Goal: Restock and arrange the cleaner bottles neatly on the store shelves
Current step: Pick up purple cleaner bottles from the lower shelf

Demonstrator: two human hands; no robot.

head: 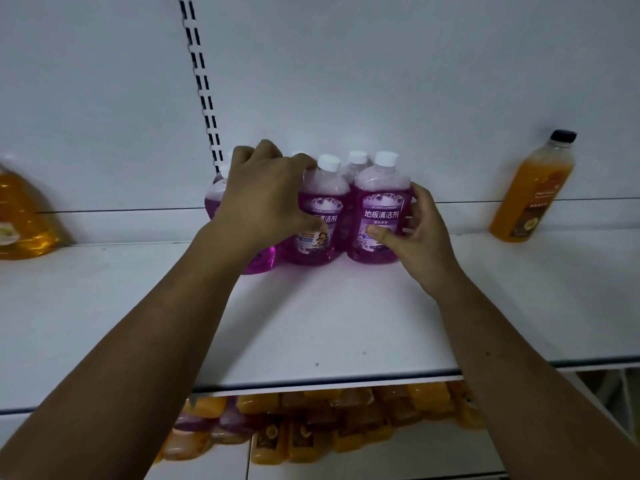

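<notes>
Several purple floor-cleaner bottles with white caps stand bunched at the back of the white shelf (311,323). My right hand (420,233) grips the front right bottle (381,199), thumb on its label and fingers round its right side. My left hand (263,199) reaches over the left bottles and holds the front middle bottle (323,199), thumb on its label. The left purple bottle (213,199) is mostly hidden behind that hand. More white caps (356,157) show behind the front row.
An orange bottle with a black cap (533,188) stands at the shelf's right. A large amber jug (24,220) sits at the left edge. The shelf below holds several orange bottles (311,427). A slotted upright (201,81) runs up the back panel.
</notes>
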